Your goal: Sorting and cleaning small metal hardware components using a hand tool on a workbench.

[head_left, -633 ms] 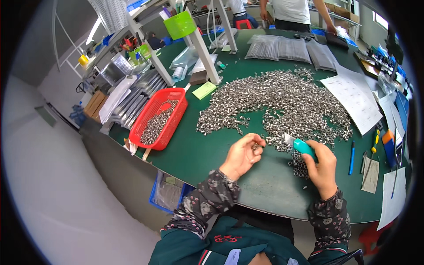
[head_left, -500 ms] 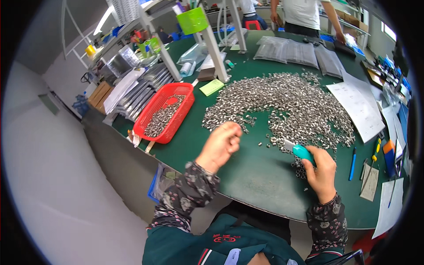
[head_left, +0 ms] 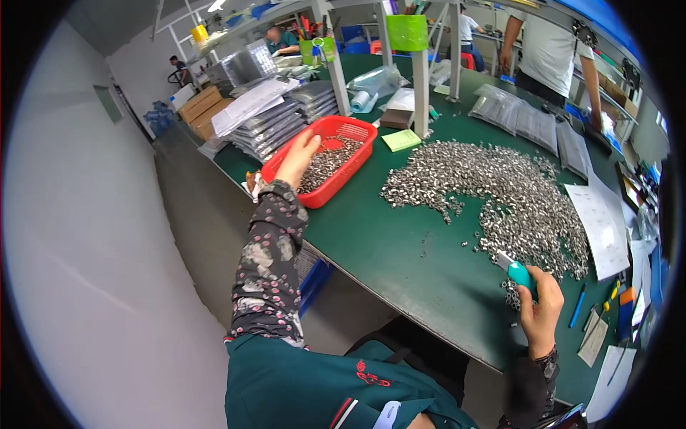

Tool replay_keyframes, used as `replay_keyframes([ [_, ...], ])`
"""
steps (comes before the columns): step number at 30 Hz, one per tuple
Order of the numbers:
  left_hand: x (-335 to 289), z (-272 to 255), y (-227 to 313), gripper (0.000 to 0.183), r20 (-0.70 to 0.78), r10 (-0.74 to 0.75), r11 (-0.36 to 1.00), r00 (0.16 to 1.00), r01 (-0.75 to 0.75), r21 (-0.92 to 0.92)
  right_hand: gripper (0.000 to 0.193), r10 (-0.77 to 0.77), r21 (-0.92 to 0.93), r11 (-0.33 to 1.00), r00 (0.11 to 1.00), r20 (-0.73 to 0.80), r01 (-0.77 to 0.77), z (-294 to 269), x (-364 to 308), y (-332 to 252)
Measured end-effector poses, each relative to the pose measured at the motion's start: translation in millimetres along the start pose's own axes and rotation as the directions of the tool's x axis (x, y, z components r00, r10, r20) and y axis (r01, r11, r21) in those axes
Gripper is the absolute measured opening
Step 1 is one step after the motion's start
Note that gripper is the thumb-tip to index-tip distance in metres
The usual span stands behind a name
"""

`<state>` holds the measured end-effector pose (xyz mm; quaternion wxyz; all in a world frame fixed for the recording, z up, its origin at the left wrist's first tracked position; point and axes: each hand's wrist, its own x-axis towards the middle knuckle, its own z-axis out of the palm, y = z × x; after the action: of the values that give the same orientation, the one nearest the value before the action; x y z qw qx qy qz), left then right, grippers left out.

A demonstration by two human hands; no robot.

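My left hand reaches over the near left rim of a red plastic basket, its fingers stretched out. Nothing can be made out in them. Small metal rings lie in the basket below it. In my right hand is a small scraper with a turquoise handle, gripped between thumb and fingers. Its flat pale blade touches the near edge of a wide heap of small shiny metal rings. Several loose rings lie beside the blade and under the handle.
The green table has a yellow-green note pad near a shelf post. Stacked bagged packs stand behind the basket. On the right lie paper sheets, a blue pen and tools. Another person stands across the table.
My left hand has gone from the near edge of the heap left to the basket, its closed fingers now stretched out. The right hand still holds the scraper by the heap. The view has shifted.
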<state>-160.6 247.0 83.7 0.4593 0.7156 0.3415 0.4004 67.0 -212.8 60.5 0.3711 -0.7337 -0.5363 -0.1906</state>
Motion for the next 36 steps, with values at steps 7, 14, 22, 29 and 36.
replay_keyframes([
  [7, -84.9, 4.5, -0.5, 0.015, -0.210, 0.239, 0.967, 0.948, -0.215, 0.135, 0.033, 0.008, -0.047, 0.999, 0.963, 0.268, 0.005, -15.5, -36.8, -44.1],
  [14, -197.1, 40.6, -23.8, 0.017, -0.068, 0.400, 0.870, 0.914, -0.355, 0.343, 0.036, 0.169, -0.137, 0.979, 0.979, 0.112, -0.153, -27.5, -73.7, -56.5],
  [22, -242.5, 105.1, 6.4, 0.030, 0.255, 0.421, 0.859, 0.871, -0.473, 0.196, 0.031, 0.546, -0.325, 0.743, 0.811, -0.210, -0.585, -56.7, -117.0, -24.2],
  [29, -242.0, 171.5, 42.5, 0.038, 0.490, 0.618, 0.678, 0.614, -0.732, 0.063, 0.035, 0.506, -0.458, 0.726, 0.850, -0.148, -0.512, -55.7, -130.4, -11.1],
  [36, -229.4, 221.2, 69.0, 0.039, 0.632, 0.581, 0.650, 0.513, -0.760, 0.021, 0.041, 0.417, -0.528, 0.753, 0.906, -0.078, -0.392, -50.5, -122.2, 4.8],
])
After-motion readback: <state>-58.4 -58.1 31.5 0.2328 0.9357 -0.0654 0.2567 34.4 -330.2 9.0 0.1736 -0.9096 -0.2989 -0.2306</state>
